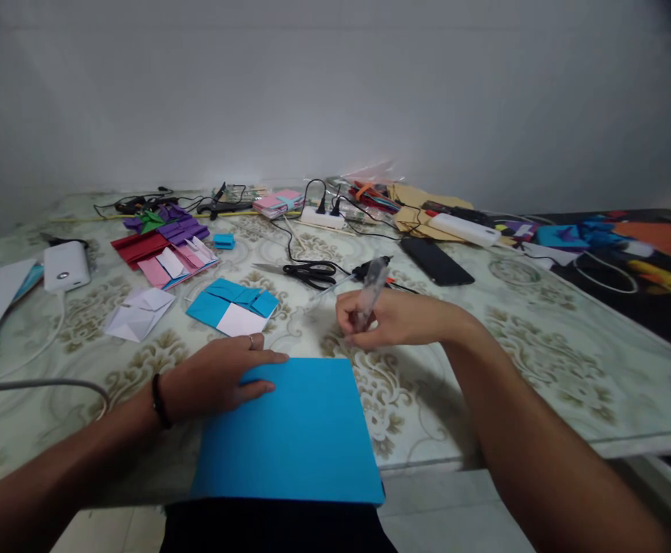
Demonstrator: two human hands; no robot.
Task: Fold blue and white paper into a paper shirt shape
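Note:
A large blue sheet of paper (295, 438) lies at the table's front edge, its lower end over my lap. My left hand (223, 376) rests on its upper left corner, with index finger and thumb stretched out across the paper. Just beyond the sheet's upper right corner, my right hand (378, 319) is closed around a clear pen (371, 288), which stands tilted up and looks blurred. Its lower tip is hidden by my fingers. Beyond my left hand lie a folded blue and white paper piece (235, 306) and a folded white paper (140, 313).
Black scissors (309, 272) lie ahead, beside a dark phone (436, 261). At the left are a white power bank (67, 266) and folded coloured papers (168, 246). A white power strip (322, 218) with cables stands near the wall. A dark surface (617, 280) with coloured paper lies right.

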